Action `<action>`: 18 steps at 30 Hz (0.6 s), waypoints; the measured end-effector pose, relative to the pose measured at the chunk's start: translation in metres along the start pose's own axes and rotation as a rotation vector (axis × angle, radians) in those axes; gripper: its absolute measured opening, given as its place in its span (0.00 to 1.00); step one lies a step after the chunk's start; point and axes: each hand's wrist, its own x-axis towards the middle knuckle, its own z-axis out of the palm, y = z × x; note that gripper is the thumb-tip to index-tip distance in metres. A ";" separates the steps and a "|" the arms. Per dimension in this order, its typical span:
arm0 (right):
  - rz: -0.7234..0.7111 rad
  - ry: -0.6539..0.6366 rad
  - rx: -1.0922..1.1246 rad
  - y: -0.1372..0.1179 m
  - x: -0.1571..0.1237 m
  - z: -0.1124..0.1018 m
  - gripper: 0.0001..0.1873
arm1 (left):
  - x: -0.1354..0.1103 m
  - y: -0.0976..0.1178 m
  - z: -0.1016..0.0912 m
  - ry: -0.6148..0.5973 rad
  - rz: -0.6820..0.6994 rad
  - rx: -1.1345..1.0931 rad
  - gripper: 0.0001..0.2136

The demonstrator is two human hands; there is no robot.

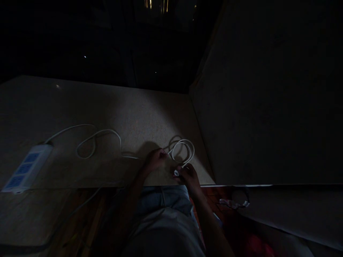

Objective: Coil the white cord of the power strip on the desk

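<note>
The left hand (155,159) is closed on the white cord (120,141), its fingertips pinching it where it runs out toward the coil; how the cord passes through the palm cannot be made out in the dark. The right hand (189,175), lower and nearer the body, grasps the plug (176,173) between thumb and fingers, with the pronged face turned toward the left hand's side. The coil (193,148), a few rounded loops of the same cord, stands just beyond the right hand and to the right of the left hand, and its lower end drops to the right fingers.

To the left of the left hand, the cord lies on the ledge (144,117), makes one loose loop, then bends on to the strip (30,167). The strip rests well apart from both hands, far to the left, at the near edge of the ledge, its blue socket panels facing up. Beyond the hands, past the ledge's far edge, is a dark window (160,46) with small points of light. The wall (257,117) rises to the right of the right hand. Below the hands are the person's jeans (166,196) and shirt (166,228).
</note>
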 end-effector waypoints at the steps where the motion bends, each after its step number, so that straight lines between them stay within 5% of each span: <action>1: -0.001 -0.027 0.044 0.003 0.000 0.006 0.25 | 0.002 0.000 0.005 0.020 -0.006 -0.058 0.09; 9: 0.042 -0.075 0.373 0.008 0.019 0.036 0.20 | 0.005 0.003 0.019 -0.053 -0.003 -0.627 0.18; 18: -0.013 -0.129 0.490 0.008 0.037 0.055 0.17 | 0.011 0.004 0.004 -0.113 -0.138 -0.840 0.20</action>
